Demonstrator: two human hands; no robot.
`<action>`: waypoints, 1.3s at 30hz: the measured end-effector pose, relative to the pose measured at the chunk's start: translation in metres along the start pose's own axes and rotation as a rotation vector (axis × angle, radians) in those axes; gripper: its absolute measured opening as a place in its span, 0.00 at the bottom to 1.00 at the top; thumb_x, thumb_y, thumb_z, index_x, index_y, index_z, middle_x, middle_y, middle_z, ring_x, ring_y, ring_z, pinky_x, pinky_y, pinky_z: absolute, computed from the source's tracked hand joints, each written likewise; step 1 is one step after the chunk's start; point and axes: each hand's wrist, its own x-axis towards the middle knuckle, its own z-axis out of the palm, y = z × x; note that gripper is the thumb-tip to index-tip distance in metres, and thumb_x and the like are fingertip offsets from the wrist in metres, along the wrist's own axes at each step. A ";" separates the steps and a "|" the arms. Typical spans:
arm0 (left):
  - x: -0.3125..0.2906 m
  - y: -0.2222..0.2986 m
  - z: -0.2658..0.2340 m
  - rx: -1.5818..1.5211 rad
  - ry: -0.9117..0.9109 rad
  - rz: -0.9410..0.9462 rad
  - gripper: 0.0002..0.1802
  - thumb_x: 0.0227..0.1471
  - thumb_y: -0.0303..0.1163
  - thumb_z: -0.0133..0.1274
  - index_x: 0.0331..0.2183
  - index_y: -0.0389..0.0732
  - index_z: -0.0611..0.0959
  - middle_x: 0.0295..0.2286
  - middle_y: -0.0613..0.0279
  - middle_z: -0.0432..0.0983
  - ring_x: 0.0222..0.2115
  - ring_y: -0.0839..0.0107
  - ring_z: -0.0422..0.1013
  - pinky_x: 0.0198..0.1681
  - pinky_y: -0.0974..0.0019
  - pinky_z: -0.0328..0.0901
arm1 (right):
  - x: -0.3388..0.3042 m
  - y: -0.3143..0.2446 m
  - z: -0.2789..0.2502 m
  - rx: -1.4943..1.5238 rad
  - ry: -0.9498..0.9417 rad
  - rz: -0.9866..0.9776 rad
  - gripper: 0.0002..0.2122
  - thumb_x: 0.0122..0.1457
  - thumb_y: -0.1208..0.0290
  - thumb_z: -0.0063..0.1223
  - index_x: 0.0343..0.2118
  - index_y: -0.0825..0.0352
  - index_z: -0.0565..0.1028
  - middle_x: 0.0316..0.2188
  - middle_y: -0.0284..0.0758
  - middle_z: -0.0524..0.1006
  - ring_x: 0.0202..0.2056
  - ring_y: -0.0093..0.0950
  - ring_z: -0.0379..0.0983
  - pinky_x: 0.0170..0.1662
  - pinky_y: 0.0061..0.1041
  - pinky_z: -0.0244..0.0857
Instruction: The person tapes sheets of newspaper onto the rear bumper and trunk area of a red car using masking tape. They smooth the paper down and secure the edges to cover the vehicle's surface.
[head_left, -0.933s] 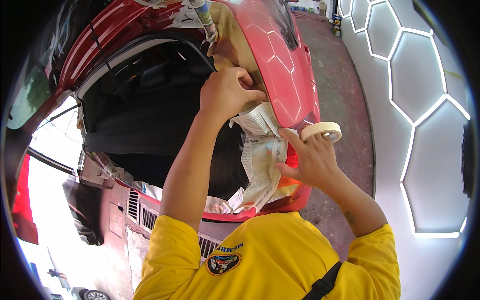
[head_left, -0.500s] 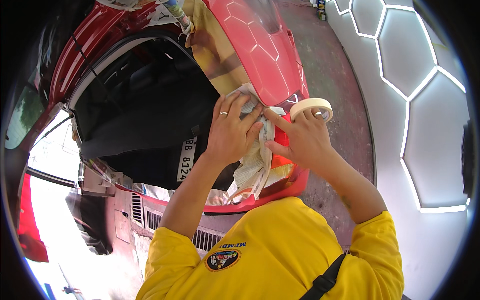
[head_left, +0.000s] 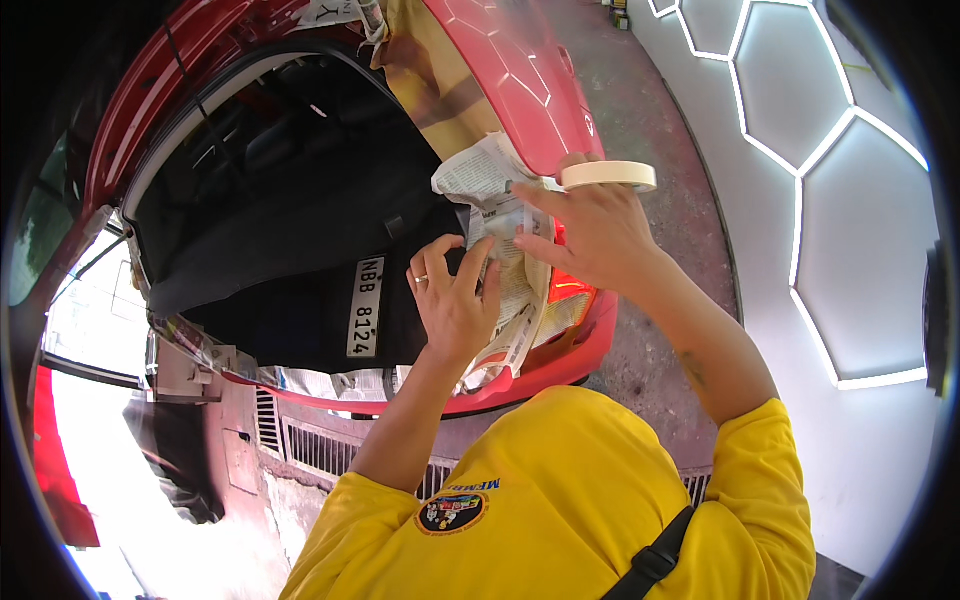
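Printed newspaper (head_left: pixel 483 172) covers the edge of the red car's rear corner, beside the open trunk. My left hand (head_left: pixel 455 300) is over the newspaper's left edge, its fingers bent and spread, with nothing seen in them. A roll of cream masking tape (head_left: pixel 625 177) is hooked on the back fingers of my right hand (head_left: pixel 603 228). That hand's index finger and thumb stretch out onto the newspaper. The red tail light (head_left: pixel 568 290) shows partly beneath the right wrist and the paper's edge.
Brown masking paper (head_left: pixel 425 75) lines the trunk opening's far right side, next to the red fender (head_left: pixel 520 80). A white plate (head_left: pixel 365 307) lies on the black trunk lining (head_left: pixel 270 220). A wall with glowing hexagon lights (head_left: pixel 800 170) stands at right.
My left hand has come down and toward me, off the top of the newspaper, uncovering more print. The right hand has shifted slightly up and left, and the tape roll has tilted flatter.
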 end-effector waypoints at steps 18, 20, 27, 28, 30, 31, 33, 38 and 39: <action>-0.045 0.021 -0.005 -0.668 0.121 -0.127 0.14 0.59 0.22 0.61 0.47 0.37 0.81 0.38 0.55 0.80 0.34 0.61 0.75 0.41 0.62 0.69 | 0.026 -0.044 0.011 -0.511 -0.055 0.097 0.22 0.49 0.53 0.72 0.46 0.55 0.79 0.43 0.38 0.76 0.51 0.39 0.72 0.52 0.45 0.64; -0.058 0.037 -0.010 -0.639 0.018 0.028 0.16 0.57 0.21 0.61 0.47 0.37 0.81 0.41 0.52 0.80 0.38 0.53 0.75 0.45 0.56 0.69 | 0.025 -0.049 0.009 -0.513 -0.096 0.160 0.22 0.50 0.54 0.72 0.47 0.54 0.80 0.45 0.36 0.76 0.51 0.38 0.72 0.54 0.43 0.65; -0.094 0.017 0.028 -0.412 0.118 -0.384 0.24 0.58 0.28 0.63 0.54 0.35 0.76 0.49 0.46 0.75 0.51 0.45 0.68 0.55 0.47 0.61 | 0.021 -0.043 0.013 -0.261 0.335 -0.226 0.20 0.50 0.62 0.72 0.47 0.52 0.81 0.41 0.32 0.74 0.49 0.34 0.72 0.50 0.41 0.67; -0.085 0.013 0.022 -0.335 0.147 -0.411 0.23 0.60 0.30 0.63 0.54 0.35 0.76 0.48 0.48 0.76 0.51 0.48 0.69 0.56 0.47 0.61 | 0.025 -0.044 0.010 -0.306 0.321 -0.332 0.17 0.50 0.64 0.70 0.45 0.52 0.82 0.41 0.31 0.74 0.49 0.33 0.72 0.49 0.39 0.67; -0.070 0.003 0.019 -0.312 0.085 -0.481 0.23 0.63 0.35 0.61 0.54 0.35 0.76 0.45 0.49 0.78 0.49 0.49 0.71 0.55 0.47 0.60 | 0.047 -0.047 0.001 -0.393 0.295 -0.547 0.13 0.50 0.67 0.67 0.40 0.52 0.84 0.39 0.28 0.73 0.49 0.31 0.72 0.49 0.36 0.67; -0.065 -0.002 0.022 -0.370 -0.008 -0.522 0.23 0.64 0.38 0.60 0.54 0.35 0.76 0.44 0.47 0.78 0.47 0.48 0.71 0.53 0.46 0.61 | 0.056 -0.046 0.003 -0.398 0.242 -0.601 0.10 0.50 0.67 0.66 0.37 0.52 0.85 0.39 0.27 0.73 0.49 0.30 0.72 0.48 0.35 0.67; -0.068 -0.005 0.027 -0.468 -0.127 -0.600 0.24 0.66 0.42 0.58 0.54 0.35 0.76 0.42 0.45 0.79 0.45 0.45 0.73 0.52 0.45 0.61 | 0.079 -0.046 0.011 -0.407 0.138 -0.718 0.06 0.49 0.67 0.64 0.31 0.52 0.86 0.39 0.26 0.73 0.48 0.29 0.72 0.47 0.33 0.67; -0.093 -0.008 0.048 -0.592 -0.095 -0.686 0.23 0.68 0.45 0.55 0.52 0.35 0.77 0.40 0.42 0.82 0.42 0.41 0.77 0.50 0.46 0.63 | 0.102 -0.045 0.025 -0.419 0.282 -0.633 0.02 0.47 0.65 0.65 0.25 0.54 0.83 0.39 0.26 0.73 0.47 0.29 0.70 0.43 0.35 0.65; -0.093 -0.007 0.053 -0.605 -0.068 -0.728 0.23 0.68 0.44 0.56 0.52 0.35 0.77 0.40 0.42 0.82 0.42 0.41 0.77 0.50 0.46 0.63 | 0.100 -0.043 0.029 -0.406 0.270 -0.616 0.02 0.47 0.66 0.65 0.25 0.54 0.83 0.39 0.26 0.73 0.47 0.29 0.71 0.43 0.35 0.65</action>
